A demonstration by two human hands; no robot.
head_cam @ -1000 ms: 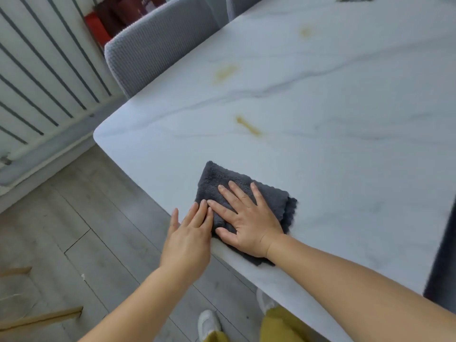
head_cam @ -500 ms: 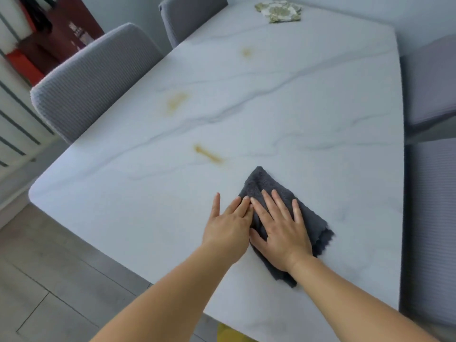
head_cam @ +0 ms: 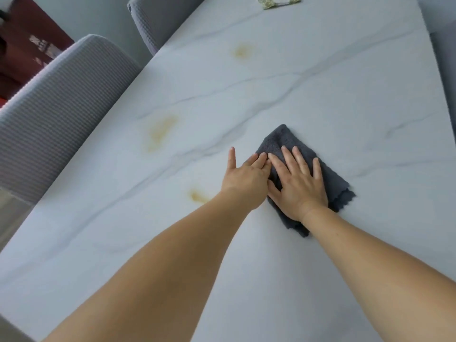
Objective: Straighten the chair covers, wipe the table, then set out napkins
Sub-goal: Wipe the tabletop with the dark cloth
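Note:
A folded dark grey cloth (head_cam: 278,140) lies flat on the white marble table (head_cam: 333,99). My right hand (head_cam: 298,186) presses down on it with straight, spread fingers. My left hand (head_cam: 246,178) lies flat beside it, its fingertips on the cloth's left edge and its thumb on the bare table. Yellow stains mark the table: one (head_cam: 197,196) just left of my left wrist, one (head_cam: 160,132) further left, one (head_cam: 243,51) far up the table. A green patterned napkin (head_cam: 278,1) lies at the far end.
Two grey covered chairs stand along the table's left side, the near one (head_cam: 56,107) and a far one (head_cam: 158,18). Another grey chair (head_cam: 446,58) shows at the right edge. A dark red object (head_cam: 27,43) stands at the upper left.
Both hands have pushed the cloth away from the table's near edge, toward the middle. The stain that lay beyond the cloth is now beside my left wrist.

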